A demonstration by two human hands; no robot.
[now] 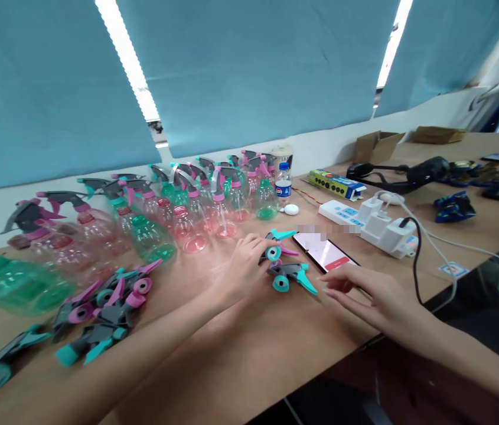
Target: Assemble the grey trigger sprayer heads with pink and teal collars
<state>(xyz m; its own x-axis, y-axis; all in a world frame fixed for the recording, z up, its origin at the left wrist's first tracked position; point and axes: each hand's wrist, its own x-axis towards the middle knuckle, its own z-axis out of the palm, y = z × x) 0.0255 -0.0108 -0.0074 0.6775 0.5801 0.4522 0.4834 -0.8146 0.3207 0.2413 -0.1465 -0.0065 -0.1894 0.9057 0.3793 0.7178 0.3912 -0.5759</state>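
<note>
My left hand (247, 264) is closed around the grey rear of a spray head with a teal collar (273, 254), above the table. Directly below it lies a second teal-and-grey spray head (291, 276), and pink trigger parts show between the two. My right hand (371, 290) is just right of them, over the lower end of a phone (320, 248) with a lit screen. Its fingers are bent, with a gap between thumb and fingertips and nothing in them. More loose spray heads, pink and teal (110, 307), lie piled left of my left forearm.
Several pink and green spray bottles (193, 221) stand along the wall, some without heads. Green bottles (14, 283) lie at the far left. A white power strip (364, 221) with chargers and cables, a yellow-green box (336, 184) and a black headset (402, 174) are on the right.
</note>
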